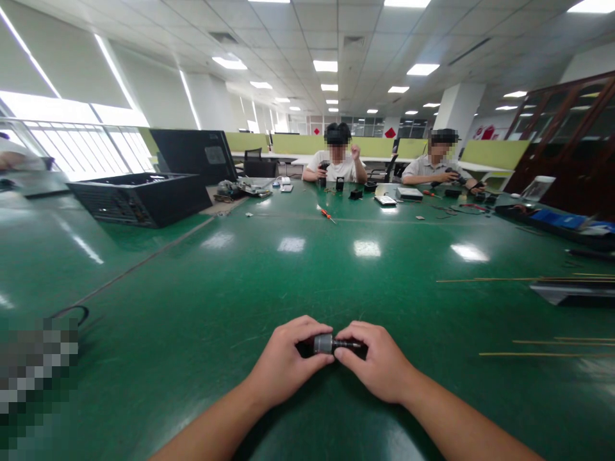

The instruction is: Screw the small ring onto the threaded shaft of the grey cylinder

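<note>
Low in the middle of the head view, both hands meet over the green table. Fingers and thumb of my left hand (288,358) are closed round a grey cylindrical part (323,344) with a dark rear end, which lies partly inside the palm. From its right side a thin dark ribbed shaft (348,344) points to the right. My right hand (379,362) is closed about this shaft, thumb and fingertips close to where it meets the cylinder. Whether shaft and cylinder are one piece, I cannot tell. The fingers hide some of both.
An orange screwdriver (327,216) lies farther back. An open black computer case (144,198) stands at left. Thin yellow rods (542,354) lie at right, near a black tray (567,224). Across the table, two people (336,163) handle dark parts.
</note>
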A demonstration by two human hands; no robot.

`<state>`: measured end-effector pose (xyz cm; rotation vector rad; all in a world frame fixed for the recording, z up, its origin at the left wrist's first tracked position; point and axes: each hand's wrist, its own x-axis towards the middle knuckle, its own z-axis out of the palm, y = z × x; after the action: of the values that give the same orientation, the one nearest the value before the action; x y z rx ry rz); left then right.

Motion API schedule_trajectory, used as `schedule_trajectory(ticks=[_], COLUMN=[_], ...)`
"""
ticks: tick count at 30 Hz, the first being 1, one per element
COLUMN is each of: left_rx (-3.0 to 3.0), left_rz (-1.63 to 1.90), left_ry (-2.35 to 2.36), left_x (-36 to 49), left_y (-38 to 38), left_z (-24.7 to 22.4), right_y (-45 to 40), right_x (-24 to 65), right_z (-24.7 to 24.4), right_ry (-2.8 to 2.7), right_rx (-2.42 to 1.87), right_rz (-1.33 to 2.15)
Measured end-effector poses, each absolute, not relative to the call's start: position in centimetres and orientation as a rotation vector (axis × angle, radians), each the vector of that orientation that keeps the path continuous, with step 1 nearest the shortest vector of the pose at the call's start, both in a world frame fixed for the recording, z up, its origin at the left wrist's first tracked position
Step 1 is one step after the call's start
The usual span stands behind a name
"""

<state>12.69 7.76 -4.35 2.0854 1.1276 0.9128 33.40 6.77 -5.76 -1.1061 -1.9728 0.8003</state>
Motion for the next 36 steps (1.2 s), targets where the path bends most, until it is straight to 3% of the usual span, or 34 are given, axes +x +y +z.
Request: schedule_trajectory(ticks=[36], left_rx=[2.091], left_rz=[0.903], left_ry=[1.187], left_x=[12.53], left_y=[7.78], left_z=[-4.23], right_y=[6.95], right_x=[33.45], right_z=[-5.82], right_ry=[-1.931], right_rx=[-1.100], right_rz=[0.729])
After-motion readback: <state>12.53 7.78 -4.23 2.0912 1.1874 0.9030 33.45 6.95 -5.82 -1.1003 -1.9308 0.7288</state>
